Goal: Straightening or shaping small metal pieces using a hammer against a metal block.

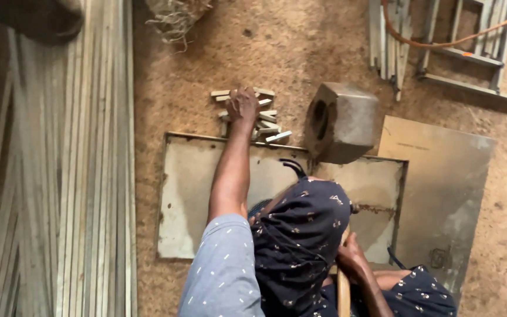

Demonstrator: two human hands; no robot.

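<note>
Left hand point(242, 107) stretched far, fingers curled down onto the pile of short wooden offcuts point(263, 117) beyond the metal sheet point(189, 194); actual grasp impossible to tell. Right hand point(352, 256) near, closed around an upright wooden handle point(343, 290), steadying it. Heavy metal block point(341, 121) just right of the pile.

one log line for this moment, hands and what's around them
left hand: reaching onto pile of short wood sticks | right hand: gripping wooden handle | nearby: metal block, flat metal sheet, long strips
</note>
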